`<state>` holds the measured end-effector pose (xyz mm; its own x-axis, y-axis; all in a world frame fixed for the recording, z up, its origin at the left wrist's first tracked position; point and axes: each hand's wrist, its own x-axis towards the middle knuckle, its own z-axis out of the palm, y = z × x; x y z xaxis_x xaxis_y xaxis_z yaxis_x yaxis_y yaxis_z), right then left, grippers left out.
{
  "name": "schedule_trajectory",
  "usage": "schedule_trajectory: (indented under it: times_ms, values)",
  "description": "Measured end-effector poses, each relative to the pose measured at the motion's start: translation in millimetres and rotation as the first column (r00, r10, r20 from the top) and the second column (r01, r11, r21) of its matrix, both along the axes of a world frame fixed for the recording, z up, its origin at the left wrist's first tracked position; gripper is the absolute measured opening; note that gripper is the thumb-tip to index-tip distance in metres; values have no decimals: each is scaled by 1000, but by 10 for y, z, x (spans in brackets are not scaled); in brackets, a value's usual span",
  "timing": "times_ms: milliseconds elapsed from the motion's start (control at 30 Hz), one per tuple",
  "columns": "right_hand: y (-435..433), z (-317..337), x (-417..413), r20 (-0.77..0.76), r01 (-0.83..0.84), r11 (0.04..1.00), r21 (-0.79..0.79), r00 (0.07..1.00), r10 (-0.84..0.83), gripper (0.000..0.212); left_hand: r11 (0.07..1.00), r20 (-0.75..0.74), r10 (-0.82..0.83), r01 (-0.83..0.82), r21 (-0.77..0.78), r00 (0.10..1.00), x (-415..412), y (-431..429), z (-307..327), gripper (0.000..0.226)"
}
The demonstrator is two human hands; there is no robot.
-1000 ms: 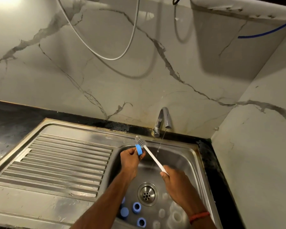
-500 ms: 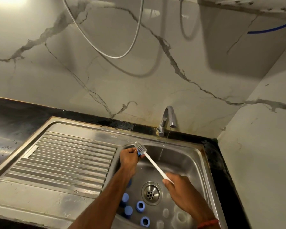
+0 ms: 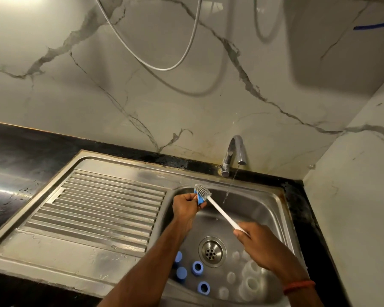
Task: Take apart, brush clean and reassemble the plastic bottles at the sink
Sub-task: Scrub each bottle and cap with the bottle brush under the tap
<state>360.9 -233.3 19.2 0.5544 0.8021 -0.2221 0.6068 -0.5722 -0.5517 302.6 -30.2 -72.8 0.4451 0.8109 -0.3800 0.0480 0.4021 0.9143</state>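
Steel sink [image 3: 264, 207]: 4 blue caps [image 3: 197, 268], clear bottles [image 3: 251, 284]

Blue cap [image 3: 199, 199] was held up, with the grey bristle head of a white-handled brush [image 3: 217, 209] pressed against it. Four loose blue caps [image 3: 197, 268] were seen scattered left of the drain [image 3: 212, 251], clear bottles [image 3: 251, 284] right of it

Marble corner over my black counter

A grey-veined white marble wall [image 3: 186, 111] faces me and meets a second marble wall [image 3: 353, 207] on my right. A white cable [image 3: 164, 69] loops across it. Below, the black countertop [image 3: 20, 156] around the steel sink [image 3: 53, 258] catches bright glare at my left.
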Motion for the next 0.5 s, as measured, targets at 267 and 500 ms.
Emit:
schedule_trajectory:
  times_ms: [267, 500]
  values:
    - [144, -100, -32, 20, 50, 995, 81, 998, -52, 25, 996, 121, -4, 14, -84, 993, 105, -71, 172, 14]
    - [-37, -110, 12, -43, 51, 996, 78, 998, -48, 30, 928, 358, 95, 47, -369, 929, -69, 17, 209, 24]
